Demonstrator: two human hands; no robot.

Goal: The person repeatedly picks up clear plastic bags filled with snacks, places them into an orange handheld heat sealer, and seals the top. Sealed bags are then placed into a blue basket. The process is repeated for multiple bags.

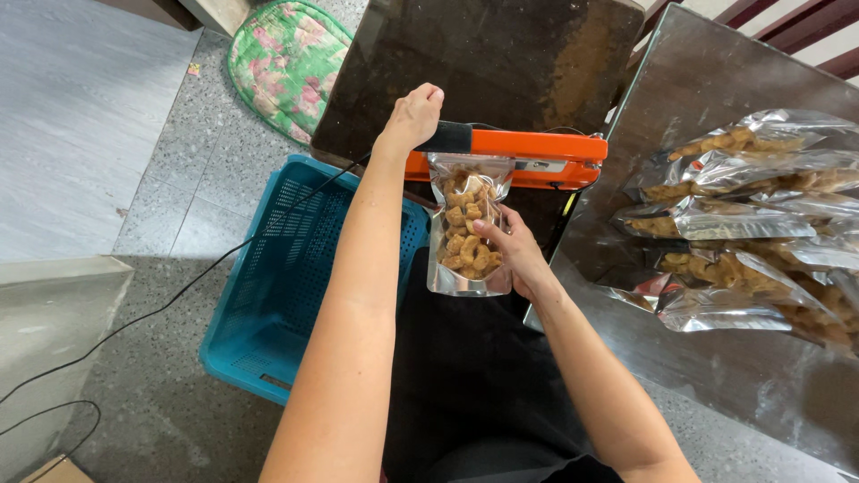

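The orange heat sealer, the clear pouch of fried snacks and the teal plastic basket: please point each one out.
orange heat sealer (546, 159), head view, top bar.
clear pouch of fried snacks (463, 234), head view, front window.
teal plastic basket (284, 268), head view, mesh wall.

Speckled grey floor (170, 215) — dark tabletop (716, 89)

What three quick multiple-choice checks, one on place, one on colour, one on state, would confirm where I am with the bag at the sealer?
1. Where is the crate?
A. On the floor, left of the person's lap
B. On the steel table
C. On top of the sealer

2. What colour is the sealer body?
A. Green
B. Orange
C. White

3. How does the snack pouch stand?
A. Lying flat in the crate
B. Hanging with its top edge under the sealer bar
C. Stacked with the other pouches

Answers: 1 A, the teal crate sits on the floor at the left. 2 B, orange with a black handle under the left hand. 3 B, the right hand holds the pouch, its top in the sealer.
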